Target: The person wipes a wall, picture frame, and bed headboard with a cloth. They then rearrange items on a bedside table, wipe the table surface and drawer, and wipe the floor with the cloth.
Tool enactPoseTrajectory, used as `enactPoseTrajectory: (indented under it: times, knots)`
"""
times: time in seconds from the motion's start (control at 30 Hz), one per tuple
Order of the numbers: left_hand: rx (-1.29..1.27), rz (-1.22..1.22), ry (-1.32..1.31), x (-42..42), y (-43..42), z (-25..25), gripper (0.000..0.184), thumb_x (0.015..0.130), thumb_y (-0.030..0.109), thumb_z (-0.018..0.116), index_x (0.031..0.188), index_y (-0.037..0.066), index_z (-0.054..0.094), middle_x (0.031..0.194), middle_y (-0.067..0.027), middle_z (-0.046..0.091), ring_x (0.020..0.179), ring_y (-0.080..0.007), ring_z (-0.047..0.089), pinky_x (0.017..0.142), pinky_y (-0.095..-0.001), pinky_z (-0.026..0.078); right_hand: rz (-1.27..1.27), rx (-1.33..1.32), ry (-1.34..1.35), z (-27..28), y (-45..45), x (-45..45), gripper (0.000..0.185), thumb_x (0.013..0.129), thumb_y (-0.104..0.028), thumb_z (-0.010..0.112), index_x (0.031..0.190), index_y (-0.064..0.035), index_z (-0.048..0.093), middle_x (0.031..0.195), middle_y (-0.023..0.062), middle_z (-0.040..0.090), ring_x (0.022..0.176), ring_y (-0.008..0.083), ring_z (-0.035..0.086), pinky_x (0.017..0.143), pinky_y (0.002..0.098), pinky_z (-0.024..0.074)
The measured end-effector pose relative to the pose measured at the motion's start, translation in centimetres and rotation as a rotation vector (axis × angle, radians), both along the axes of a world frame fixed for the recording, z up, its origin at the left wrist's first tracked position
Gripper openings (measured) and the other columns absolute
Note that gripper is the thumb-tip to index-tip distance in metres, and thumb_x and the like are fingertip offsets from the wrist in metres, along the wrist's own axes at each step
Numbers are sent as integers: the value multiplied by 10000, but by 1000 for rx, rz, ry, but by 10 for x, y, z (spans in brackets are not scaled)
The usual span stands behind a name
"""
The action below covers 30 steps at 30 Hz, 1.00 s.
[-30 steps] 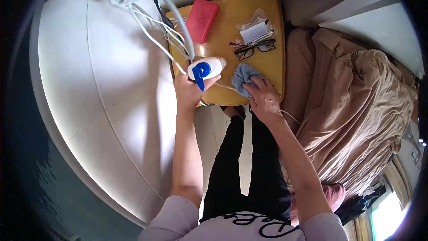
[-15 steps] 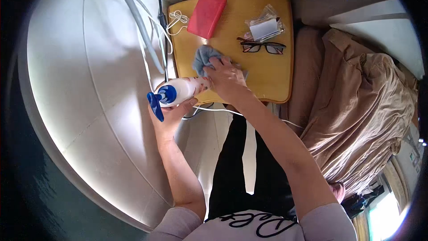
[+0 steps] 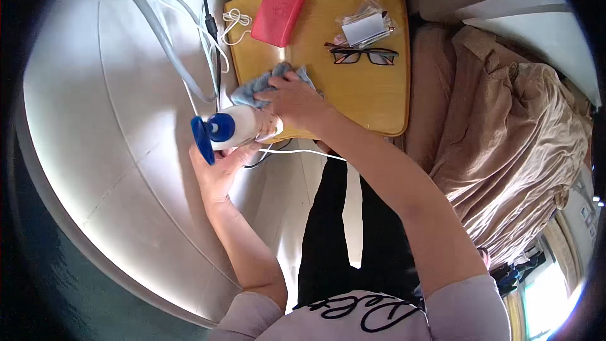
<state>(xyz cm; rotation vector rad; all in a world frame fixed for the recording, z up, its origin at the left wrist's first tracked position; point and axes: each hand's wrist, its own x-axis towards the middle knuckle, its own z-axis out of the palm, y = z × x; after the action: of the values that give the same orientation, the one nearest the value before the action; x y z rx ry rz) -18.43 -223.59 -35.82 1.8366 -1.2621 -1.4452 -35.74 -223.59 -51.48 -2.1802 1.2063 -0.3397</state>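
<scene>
My left hand (image 3: 218, 173) is wrapped around a white pump bottle (image 3: 243, 123) with a blue pump head (image 3: 218, 127). The bottle is tilted, its pump towards the lower left, just off the near-left edge of the wooden table (image 3: 347, 104). On the tabletop, my right hand (image 3: 297, 100) presses down on a crumpled grey-blue cloth (image 3: 255, 88), its fingers curled over the fabric. The bottle's base is close below my right hand; whether they touch I cannot tell.
A red case (image 3: 279, 14) and a coiled white cable (image 3: 237, 17) lie at the table's far left. Black-framed glasses (image 3: 363, 55) rest before a small plastic bag (image 3: 367, 28) at the right. Cables (image 3: 211, 31) hang along the left side; brown bedding (image 3: 511, 151) is on the right.
My right hand has slid the cloth leftwards over the tabletop, and the cloth looks more spread out. The bottle has shifted slightly left with my left hand. The whole view has moved a little.
</scene>
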Motion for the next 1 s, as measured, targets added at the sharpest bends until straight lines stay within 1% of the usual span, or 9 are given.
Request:
enactPoseTrajectory:
  times: [0.2,0.27,0.3,0.37,0.5,0.7,0.77,0.93,1.0]
  knots:
    - [-82,-72,58,-29,-6,-28,517,663,21,929,1108,-28,670,1019,-59,738,907,-147,701,801,-283,570,-15,190,82,23,76,-87,287,827,-123,642,1043,-229,798,1352,-54,638,1313,242,474,1126,440,329]
    - [-118,-151,35,-42,-8,-48,511,687,23,918,1128,-38,668,1045,-79,741,927,-151,704,835,-287,565,-283,362,-147,36,91,-118,362,777,-6,645,1058,-180,792,1318,3,654,1276,270,507,1093,425,390]
    - [-118,-151,43,-48,-10,-55,511,687,23,918,1128,-38,668,1045,-79,741,927,-151,704,835,-287,565,-286,362,-139,42,96,-133,362,777,-6,645,1058,-180,792,1318,3,654,1276,270,507,1093,425,390]
    - [-110,-120,153,-60,-13,-70,501,713,18,901,1152,-39,666,1059,-88,742,942,-159,706,860,-294,562,-590,286,-360,52,106,-160,468,736,77,602,1111,-148,770,1300,72,647,1215,319,543,1053,430,443]
    - [-171,-90,226,-76,-21,-92,472,746,11,878,1169,-35,672,1080,-95,741,957,-163,709,876,-300,562,-863,218,-249,52,122,-189,507,746,92,583,1158,-153,750,1305,119,628,1166,360,559,1043,449,456]
    - [-228,-146,220,-82,-40,-103,466,761,32,880,1175,-29,675,1101,-102,739,981,-172,712,885,-301,564,-880,179,-34,33,141,-174,539,747,96,597,1200,-170,718,1364,121,572,1196,381,533,1054,444,445]
    - [-270,-139,230,-85,-43,-106,472,767,38,880,1183,-32,670,1042,-81,736,926,-155,705,834,-284,561,-900,145,38,33,144,-170,547,743,98,605,1207,-174,705,1381,119,545,1214,385,519,1063,446,437]
    - [-353,-135,176,-81,-35,-114,449,799,47,866,1191,-37,665,897,-14,692,777,-102,646,704,-243,519,-884,136,-90,15,147,-182,570,733,110,607,1212,-187,688,1387,113,522,1236,395,498,1076,452,422]
    - [-275,-106,160,-80,-22,-108,424,829,61,844,1204,-19,664,946,-15,696,833,-106,654,747,-243,517,-866,150,-85,15,147,-183,572,726,121,604,1201,-187,687,1372,119,526,1240,398,494,1079,452,418]
